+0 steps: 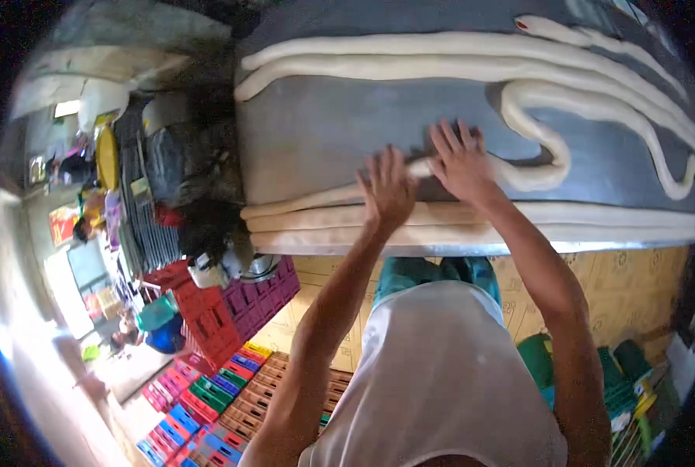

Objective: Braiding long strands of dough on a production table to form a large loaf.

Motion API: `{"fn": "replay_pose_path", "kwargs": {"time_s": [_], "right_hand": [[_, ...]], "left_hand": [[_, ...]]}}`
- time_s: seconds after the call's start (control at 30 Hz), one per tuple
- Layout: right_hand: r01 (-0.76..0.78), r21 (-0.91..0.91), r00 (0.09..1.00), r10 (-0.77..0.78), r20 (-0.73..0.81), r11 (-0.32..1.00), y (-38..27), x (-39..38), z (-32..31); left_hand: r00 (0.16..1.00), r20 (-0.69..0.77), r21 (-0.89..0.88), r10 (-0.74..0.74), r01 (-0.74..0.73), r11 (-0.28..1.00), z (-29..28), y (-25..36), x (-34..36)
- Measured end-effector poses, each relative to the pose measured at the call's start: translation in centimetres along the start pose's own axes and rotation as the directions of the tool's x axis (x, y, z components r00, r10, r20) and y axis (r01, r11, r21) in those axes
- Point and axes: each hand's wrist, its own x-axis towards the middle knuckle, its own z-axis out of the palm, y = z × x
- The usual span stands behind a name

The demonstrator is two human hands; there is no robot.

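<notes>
My left hand [388, 191] and my right hand [463, 165] lie palms down, fingers spread, on a pale rope of dough [542, 179]. The rope runs left in a thin length and curls in an S to the right of my right hand. Motion blurs my fingertips slightly. Along the near edge of the grey table [324, 117], straight dough strands [581, 222] lie side by side, just below my hands. Two long dough strands [410, 54] stretch across the far side. A shorter dough piece [565, 33] with a red spot at its end rests at the far right.
Stacked red crates [207, 319] and purple crates [266, 303] stand left of the table. Several coloured crates [215, 393] cover the floor at lower left. Green containers [536, 358] are behind me on the right. Other people [164, 331] are at far left.
</notes>
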Motion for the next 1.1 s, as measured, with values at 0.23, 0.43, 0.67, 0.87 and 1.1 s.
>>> {"fn": "replay_pose_path", "kwargs": {"time_s": [0.23, 0.43, 0.67, 0.87, 1.1], "right_hand": [[0.004, -0.099, 0.997, 0.003, 0.075, 0.995, -0.1, -4.9, 0.3], [0.008, -0.076, 1.0, -0.009, -0.008, 0.997, 2.2, -3.3, 0.0], [0.221, 0.034, 0.969, -0.224, 0.107, 0.975, -9.4, -4.7, 2.7], [-0.122, -0.105, 0.991, 0.127, 0.038, 0.987, -11.2, 1.4, 3.7], [0.062, 0.149, 0.992, -0.078, 0.104, 0.987, 3.5, -9.5, -0.9]], "left_hand": [[0.997, 0.063, 0.086, 0.034, -0.039, 0.996, -1.0, 1.1, -0.4], [0.986, 0.153, -0.136, 0.062, -0.041, 0.99, -2.8, -2.2, 0.3], [0.99, 0.034, 0.074, 0.137, -0.14, 0.987, -2.9, -6.6, -4.0], [0.996, -0.059, 0.114, -0.071, 0.077, 0.99, -2.8, -9.7, -0.6], [0.978, -0.074, 0.186, -0.197, 0.207, 0.961, -8.2, -16.3, -7.8]]}}
